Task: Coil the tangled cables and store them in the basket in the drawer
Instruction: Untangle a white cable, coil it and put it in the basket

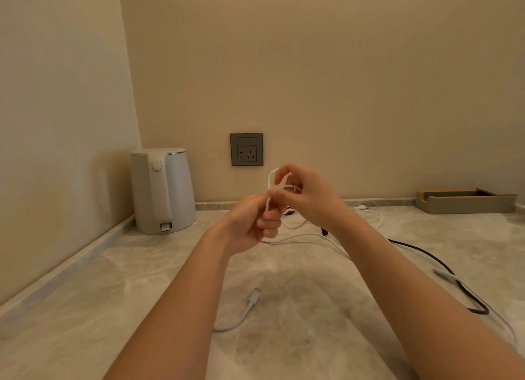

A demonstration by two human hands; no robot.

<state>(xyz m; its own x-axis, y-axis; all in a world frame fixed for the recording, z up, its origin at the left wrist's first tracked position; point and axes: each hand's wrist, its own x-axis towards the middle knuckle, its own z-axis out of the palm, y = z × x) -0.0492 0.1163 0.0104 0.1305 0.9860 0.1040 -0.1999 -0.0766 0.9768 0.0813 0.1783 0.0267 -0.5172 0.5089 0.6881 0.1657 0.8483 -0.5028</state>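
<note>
Both hands are raised above the marble counter (99, 280), near the back wall. My left hand (252, 223) grips a small loop of white cable (269, 183) in its curled fingers. My right hand (306, 197) pinches the same loop from the right, its fingers bent around the strand. The rest of the white cable trails down onto the counter behind my arms. A black cable (443, 266) curves across the counter at the right. Another white cable with a plug end (250, 303) lies between my forearms. No drawer or basket is in view.
A white electric kettle (162, 190) stands in the left back corner. A grey wall socket (246, 149) sits on the back wall. A flat tray-like box (466, 202) rests at the far right by the wall. A grey connector (446, 274) lies on the counter at the right.
</note>
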